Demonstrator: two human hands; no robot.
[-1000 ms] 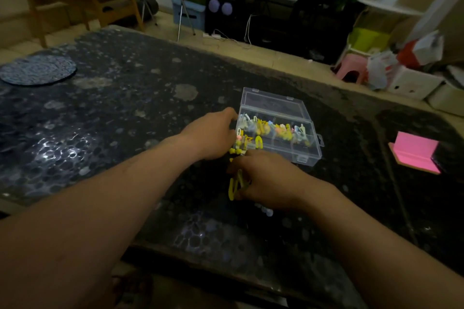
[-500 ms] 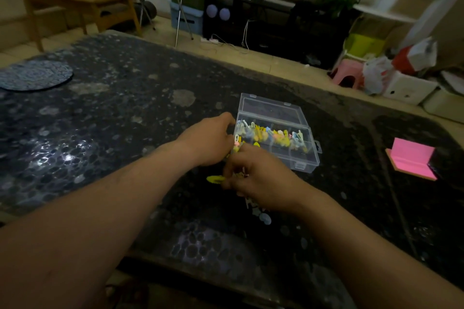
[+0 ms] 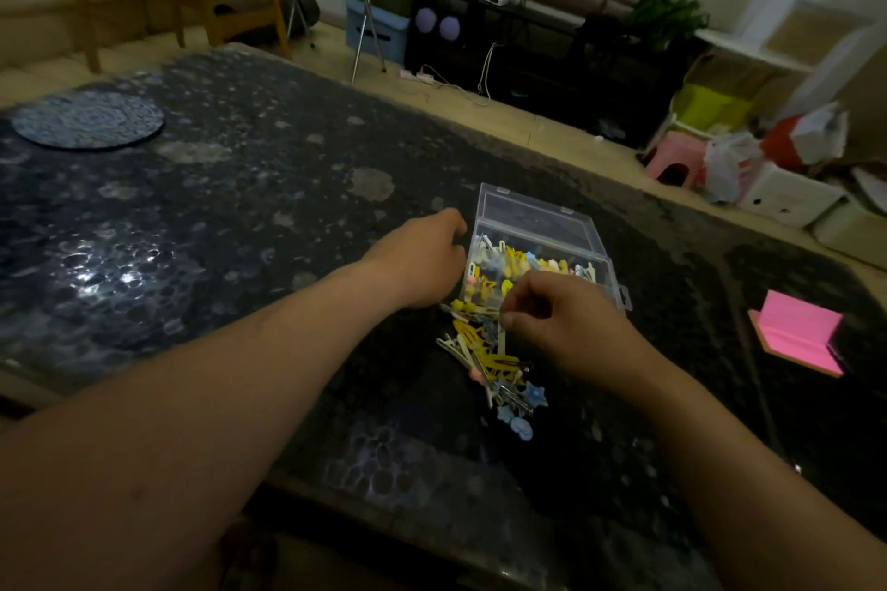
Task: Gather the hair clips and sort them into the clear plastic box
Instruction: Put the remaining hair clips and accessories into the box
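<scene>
The clear plastic box (image 3: 593,250) lies open on the dark table, its lid (image 3: 535,216) folded back, with several yellow, white and blue hair clips (image 3: 516,262) inside. My left hand (image 3: 422,262) grips the box's left end, thumb at the far corner; its fingertips are hidden. My right hand (image 3: 561,319) hovers at the box's near edge with thumb and forefinger pinched together on what looks like a small pale clip. A loose pile of hair clips (image 3: 489,360) lies on the table just in front of the box, below both hands.
The dark patterned table (image 3: 216,226) carries a round woven mat (image 3: 89,120) at the far left and a pink folded notepad (image 3: 799,331) at the right. Its near edge runs below my forearms. A wooden chair and cluttered boxes stand beyond it.
My right hand has lifted off the clip pile and moved up to the box's near edge, uncovering the pile. My left hand has stayed at the box's left end.
</scene>
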